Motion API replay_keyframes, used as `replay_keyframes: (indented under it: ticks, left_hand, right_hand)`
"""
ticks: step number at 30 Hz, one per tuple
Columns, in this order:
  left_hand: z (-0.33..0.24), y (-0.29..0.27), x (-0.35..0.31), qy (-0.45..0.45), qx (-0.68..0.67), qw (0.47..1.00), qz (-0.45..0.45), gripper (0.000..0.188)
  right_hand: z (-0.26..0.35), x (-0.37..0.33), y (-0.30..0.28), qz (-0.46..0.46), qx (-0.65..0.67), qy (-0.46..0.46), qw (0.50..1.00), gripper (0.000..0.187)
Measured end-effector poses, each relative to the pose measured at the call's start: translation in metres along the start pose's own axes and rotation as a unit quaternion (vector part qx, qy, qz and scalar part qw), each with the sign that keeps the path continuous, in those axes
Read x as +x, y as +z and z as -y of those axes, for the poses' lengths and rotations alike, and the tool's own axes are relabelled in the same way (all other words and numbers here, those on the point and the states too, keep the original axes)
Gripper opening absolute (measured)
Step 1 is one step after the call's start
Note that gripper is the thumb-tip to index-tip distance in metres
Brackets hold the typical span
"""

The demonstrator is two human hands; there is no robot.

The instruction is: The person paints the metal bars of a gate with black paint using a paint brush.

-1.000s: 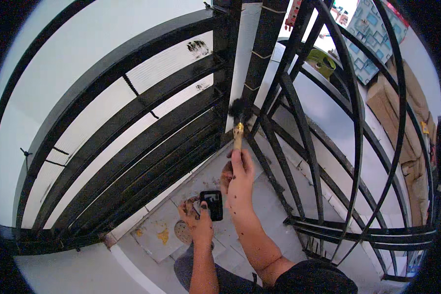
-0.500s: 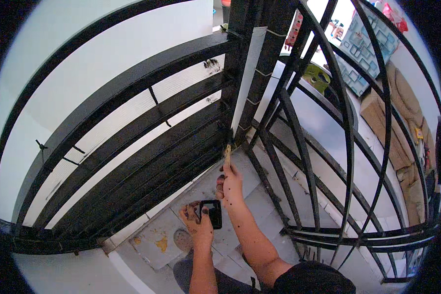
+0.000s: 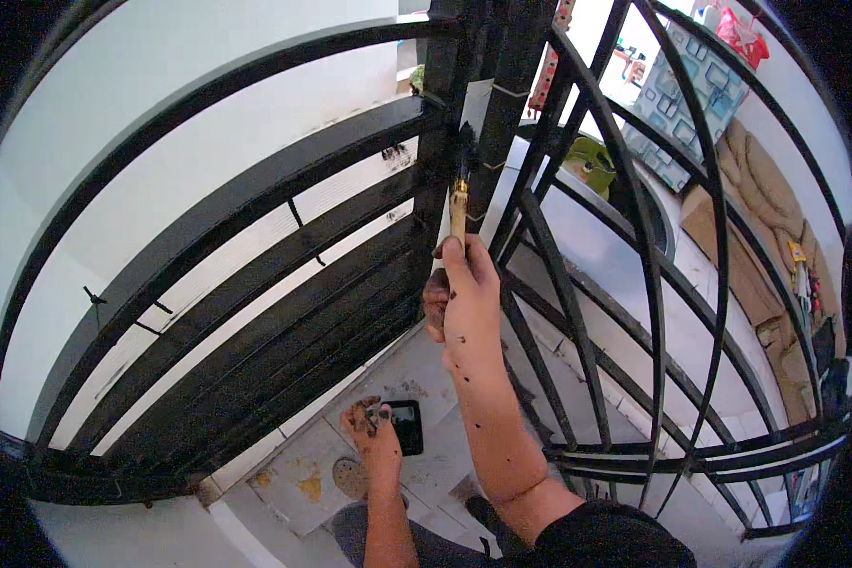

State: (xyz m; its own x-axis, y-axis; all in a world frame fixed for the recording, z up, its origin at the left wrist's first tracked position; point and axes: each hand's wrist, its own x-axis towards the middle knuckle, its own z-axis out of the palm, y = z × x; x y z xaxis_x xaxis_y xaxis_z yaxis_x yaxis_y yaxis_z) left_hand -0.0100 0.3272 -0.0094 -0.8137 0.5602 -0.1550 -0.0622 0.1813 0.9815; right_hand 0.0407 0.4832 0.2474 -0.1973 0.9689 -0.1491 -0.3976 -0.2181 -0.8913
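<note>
My right hand [image 3: 469, 284] is closed around the wooden handle of a paintbrush [image 3: 458, 213], which points upward. Its dark bristles meet the gate post, beside a pale strip [image 3: 474, 109] running between the black uprights. Lower down, my left hand [image 3: 372, 431] grips the left edge of a small black tray [image 3: 407, 428], thumb over the rim. Glossy black, apparently paint, shows inside the tray. Dark smears cover the fingers of both hands, and black specks dot my right forearm. To the left stands a black metal gate [image 3: 284, 350] with curved bars and a slatted lower part.
Curved black grille bars [image 3: 648, 275] rise close to my right arm. Beyond them are a brown sofa [image 3: 743, 246], an olive-green item [image 3: 592, 161] and a patterned blue panel [image 3: 682, 123]. Grey floor tiles [image 3: 298, 454] below carry yellowish stains.
My right hand has moved up along the post with the paintbrush, from near its foot to higher up. The left hand stays low with the tray, and the view has shifted slightly.
</note>
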Motion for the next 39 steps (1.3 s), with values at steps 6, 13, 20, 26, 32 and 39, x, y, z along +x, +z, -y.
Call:
replay_keyframes:
  ticks: [6, 13, 20, 26, 32, 39]
  left_hand:
    - [0.003, 0.002, 0.007, 0.040, -0.181, 0.982, 0.022, 0.033]
    - [-0.009, -0.009, 0.011, -0.023, -0.220, 0.975, -0.020, 0.027]
    - [-0.018, -0.014, 0.008, -0.034, -0.215, 0.976, -0.024, 0.016]
    - [-0.055, -0.021, 0.007, -0.046, 0.063, 0.997, -0.006, 0.020]
    - [0.009, -0.017, 0.013, 0.021, -0.189, 0.980, -0.057, 0.019]
    - [-0.028, -0.023, 0.000, 0.007, 0.088, 0.996, 0.024, 0.016]
  right_hand:
    - [0.007, 0.010, 0.020, -0.001, -0.004, -0.074, 0.997, 0.025]
    - [-0.053, 0.011, 0.017, -0.092, -0.218, -0.206, 0.950, 0.024]
    - [-0.025, 0.033, 0.031, -0.118, -0.295, -0.344, 0.884, 0.023]
    - [-0.034, 0.035, -0.003, -0.112, -0.347, -0.292, 0.884, 0.023]
    - [-0.067, 0.036, -0.025, -0.074, -0.387, -0.269, 0.879, 0.024]
    - [-0.094, 0.068, -0.072, -0.069, -0.430, -0.293, 0.851, 0.028]
